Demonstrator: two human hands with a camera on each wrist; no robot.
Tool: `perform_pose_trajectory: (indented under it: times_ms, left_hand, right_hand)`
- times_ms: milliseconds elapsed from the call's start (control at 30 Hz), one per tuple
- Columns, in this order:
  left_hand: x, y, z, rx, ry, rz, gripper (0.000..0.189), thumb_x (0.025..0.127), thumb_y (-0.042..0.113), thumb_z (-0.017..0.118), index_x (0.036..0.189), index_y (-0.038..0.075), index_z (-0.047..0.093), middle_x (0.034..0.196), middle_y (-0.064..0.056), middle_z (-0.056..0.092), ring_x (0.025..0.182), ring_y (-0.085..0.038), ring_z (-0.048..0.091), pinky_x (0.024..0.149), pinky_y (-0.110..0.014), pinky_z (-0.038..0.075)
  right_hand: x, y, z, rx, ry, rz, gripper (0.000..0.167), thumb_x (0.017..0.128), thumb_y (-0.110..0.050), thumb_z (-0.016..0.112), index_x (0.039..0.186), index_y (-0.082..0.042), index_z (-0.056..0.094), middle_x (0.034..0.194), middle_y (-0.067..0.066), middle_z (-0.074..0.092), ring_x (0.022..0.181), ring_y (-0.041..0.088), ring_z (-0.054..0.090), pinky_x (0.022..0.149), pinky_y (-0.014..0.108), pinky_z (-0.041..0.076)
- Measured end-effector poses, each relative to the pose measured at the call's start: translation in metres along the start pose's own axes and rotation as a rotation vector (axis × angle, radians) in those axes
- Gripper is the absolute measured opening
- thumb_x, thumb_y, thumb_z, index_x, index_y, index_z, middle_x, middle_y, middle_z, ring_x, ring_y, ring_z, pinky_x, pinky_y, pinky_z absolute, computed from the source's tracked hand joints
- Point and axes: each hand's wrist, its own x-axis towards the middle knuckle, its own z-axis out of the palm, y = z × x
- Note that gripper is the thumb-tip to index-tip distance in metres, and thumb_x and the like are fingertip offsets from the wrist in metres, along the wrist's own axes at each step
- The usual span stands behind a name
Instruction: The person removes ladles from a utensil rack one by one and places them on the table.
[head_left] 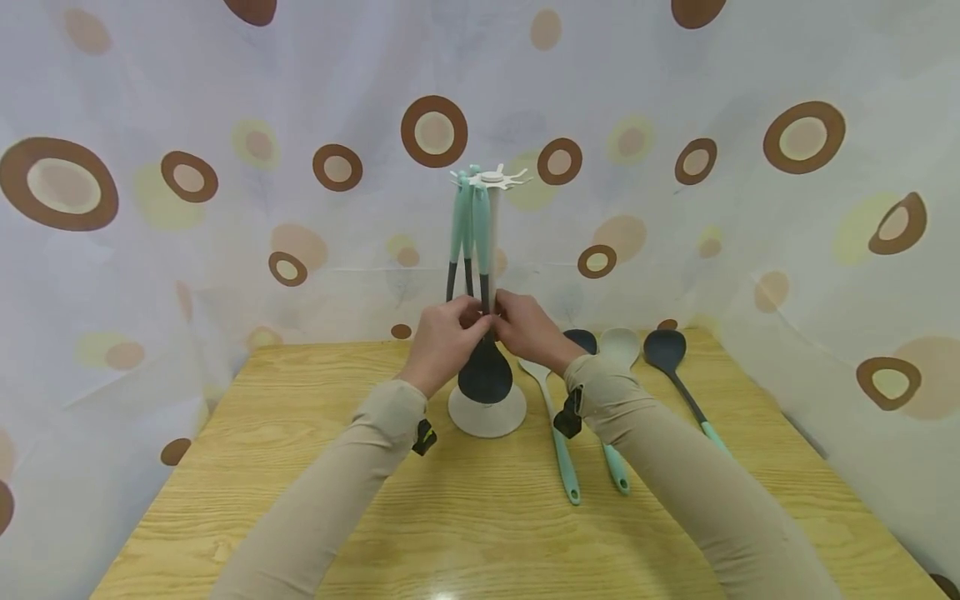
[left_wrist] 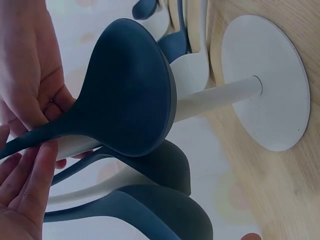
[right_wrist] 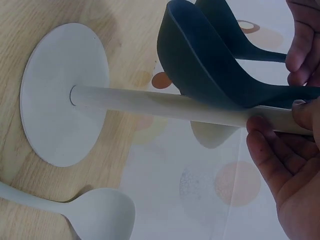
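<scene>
Holding a ladle against a top-heavy stand

At the centre of the head frame, the dark ladle hangs before the white stand, its bowl just above the round base. The left hand appears to pinch the ladle's shaft; the right hand is curled round the pole, with its thumb near that shaft. Whether the handle's end sits fully on the hooks is too small to tell; if it does not, letting go could drop the ladle onto the base or the table.

The other hanging utensils, lower centre of the left wrist view, crowd close behind, so a sideways pull could knock them and unhook one. With the visible handles bunched left of the pole in the head frame, the load looks uneven, and a hard tug could tip the stand. The right sleeve crosses above the loose utensils at right; dropping that forearm could shove them
</scene>
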Motion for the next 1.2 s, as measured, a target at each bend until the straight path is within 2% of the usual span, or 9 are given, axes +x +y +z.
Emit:
perform_pose_trajectory:
  times_ms: [133,300,600,900,1200]
  left_hand:
    - [0.003,0.004,0.002,0.024,0.019,0.006,0.015,0.097,0.025,0.069,0.101,0.011,0.073,0.088,-0.002,0.076,0.079,-0.014,0.071,0.073,-0.033,0.058]
    - [0.005,0.007,0.002,0.076,0.05,0.011,0.012,0.097,0.021,0.068,0.095,0.01,0.072,0.083,-0.002,0.074,0.073,-0.014,0.068,0.067,-0.032,0.056]
    - [0.003,0.011,-0.001,0.119,0.058,0.022,0.014,0.099,0.022,0.065,0.091,0.011,0.071,0.079,-0.001,0.072,0.067,-0.014,0.062,0.06,-0.029,0.05]
    - [-0.003,0.018,-0.007,0.118,0.061,0.054,0.017,0.099,0.019,0.065,0.088,0.008,0.072,0.076,-0.002,0.072,0.062,-0.014,0.058,0.056,-0.026,0.046]
    - [-0.014,0.021,-0.011,0.132,0.082,0.088,0.021,0.098,0.017,0.066,0.082,0.005,0.07,0.062,0.0,0.059,0.054,-0.014,0.047,0.051,-0.025,0.036]
  right_hand:
    - [0.001,0.001,-0.001,-0.015,0.016,-0.005,0.013,0.101,-0.011,0.056,0.109,-0.004,0.063,0.089,0.01,0.069,0.07,0.02,0.06,0.064,0.033,0.049]
    - [0.002,0.002,-0.001,-0.007,0.02,-0.016,0.013,0.103,-0.016,0.055,0.107,-0.006,0.063,0.081,0.007,0.066,0.065,0.019,0.058,0.06,0.033,0.047]
    - [0.0,0.001,-0.001,0.005,0.004,-0.01,0.02,0.105,-0.021,0.053,0.112,-0.005,0.061,0.082,0.007,0.065,0.066,0.019,0.059,0.059,0.032,0.047]
    - [-0.001,0.001,-0.002,0.008,0.001,-0.002,0.023,0.105,-0.024,0.055,0.115,-0.003,0.061,0.087,0.01,0.067,0.067,0.018,0.06,0.061,0.032,0.049]
    - [-0.001,0.002,0.0,0.015,-0.028,0.017,0.024,0.105,-0.025,0.055,0.114,-0.004,0.061,0.094,0.011,0.069,0.073,0.02,0.065,0.063,0.033,0.053]
